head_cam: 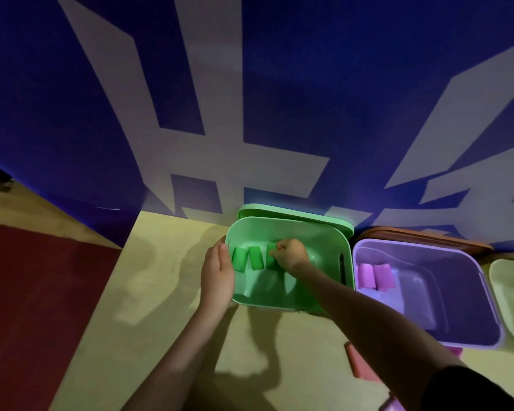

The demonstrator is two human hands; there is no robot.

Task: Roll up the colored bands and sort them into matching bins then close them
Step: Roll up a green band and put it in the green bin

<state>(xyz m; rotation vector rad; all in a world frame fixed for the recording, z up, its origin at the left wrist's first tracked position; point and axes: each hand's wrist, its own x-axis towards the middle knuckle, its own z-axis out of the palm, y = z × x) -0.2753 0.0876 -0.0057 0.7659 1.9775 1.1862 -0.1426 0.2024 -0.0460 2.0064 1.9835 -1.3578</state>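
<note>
The right hand [290, 255] reaches into the green bin [333, 247], its fingers [275, 254] curled around a rolled green band [271, 256] that they hold just above the bin's floor. Two more green rolls [247, 258] lie side by side just left of it, inside the same bin. The left hand [217, 275] rests on the bin's left wall, its fingers straight and lying along the rim, holding nothing. A green lid [294, 213] stands behind the bin against the blue wall [279, 84].

Touching the green bin on the right is an open purple bin [472, 336] with two pink rolls [376, 275] at its left end. A brown lid [428, 234] lies behind it. A pale green bin [511, 292] shows at the right edge. A pink band [361, 363] lies on the yellow surface [166, 262] beside the right forearm.
</note>
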